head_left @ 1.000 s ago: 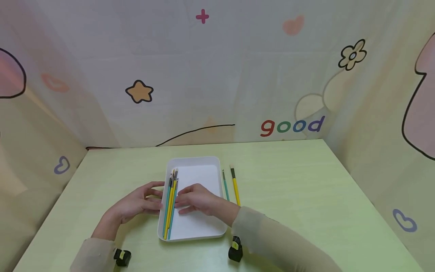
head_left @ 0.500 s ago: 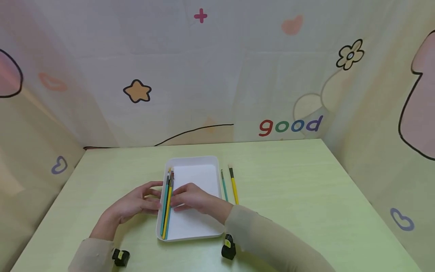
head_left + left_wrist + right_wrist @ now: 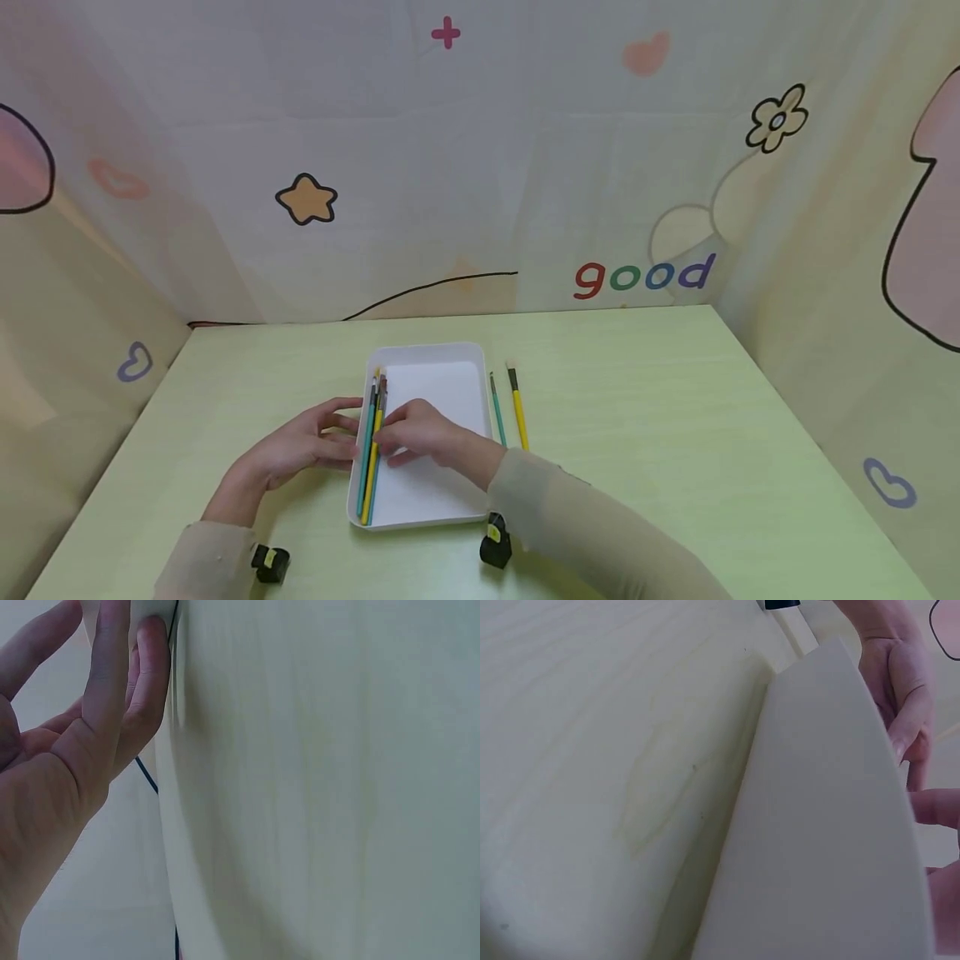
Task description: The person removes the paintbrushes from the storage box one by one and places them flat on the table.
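A white tray [image 3: 427, 500] lies on the table, with several slim paintbrushes [image 3: 370, 475], yellow and teal, bunched along its left wall. My right hand [image 3: 427, 433] reaches into the tray, its fingertips pressing on the right side of that bunch and covering part of it. My left hand [image 3: 303, 446] rests at the tray's outer left side, fingers loosely bent and touching the wall. In the left wrist view the left hand [image 3: 82, 735] meets a corner of the tray. The tray's pale outer wall [image 3: 817, 810] hides most of the right hand's fingers [image 3: 937, 806] in the right wrist view.
To the right of the tray, a teal paintbrush [image 3: 498, 408] and a yellow paintbrush [image 3: 518, 408] lie on the pale green table [image 3: 660, 417], partly behind the right forearm. A printed curtain [image 3: 480, 167] stands behind and along both sides.
My right hand has moved left inside the tray, pushing the paintbrushes closer together against the left wall. The left hand stays at the tray's side.
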{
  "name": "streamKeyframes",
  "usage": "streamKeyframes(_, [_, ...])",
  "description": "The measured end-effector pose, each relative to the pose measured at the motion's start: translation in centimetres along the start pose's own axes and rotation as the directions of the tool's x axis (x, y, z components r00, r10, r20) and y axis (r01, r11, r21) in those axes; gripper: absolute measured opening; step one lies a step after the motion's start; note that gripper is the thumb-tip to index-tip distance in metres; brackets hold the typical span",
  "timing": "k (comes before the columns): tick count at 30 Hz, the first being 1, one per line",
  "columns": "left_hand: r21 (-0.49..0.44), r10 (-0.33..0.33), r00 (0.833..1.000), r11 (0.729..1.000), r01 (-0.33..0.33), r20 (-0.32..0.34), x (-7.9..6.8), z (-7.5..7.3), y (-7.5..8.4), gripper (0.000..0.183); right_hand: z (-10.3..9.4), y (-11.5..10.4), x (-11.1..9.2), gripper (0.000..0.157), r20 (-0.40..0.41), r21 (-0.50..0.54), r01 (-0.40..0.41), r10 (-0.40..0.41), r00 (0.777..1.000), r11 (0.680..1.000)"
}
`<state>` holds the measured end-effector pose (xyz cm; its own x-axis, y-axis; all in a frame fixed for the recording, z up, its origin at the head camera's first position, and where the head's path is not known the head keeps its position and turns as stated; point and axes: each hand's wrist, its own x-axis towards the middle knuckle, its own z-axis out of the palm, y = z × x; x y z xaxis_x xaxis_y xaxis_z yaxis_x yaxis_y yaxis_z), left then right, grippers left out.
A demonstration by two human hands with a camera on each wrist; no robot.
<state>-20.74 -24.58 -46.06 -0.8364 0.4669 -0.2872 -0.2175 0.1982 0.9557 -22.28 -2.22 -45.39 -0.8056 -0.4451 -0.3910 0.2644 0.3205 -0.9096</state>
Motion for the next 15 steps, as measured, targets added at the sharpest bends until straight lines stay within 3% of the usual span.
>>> streamKeyframes(15, [0.003,-0.010,1.000,1.000,0.010,-0.007,0.0,0.1,-0.1,0.082,1.4,-0.6,-0.5,0.034,-0.100,-0.095,0.029,-0.038,0.994,0.995])
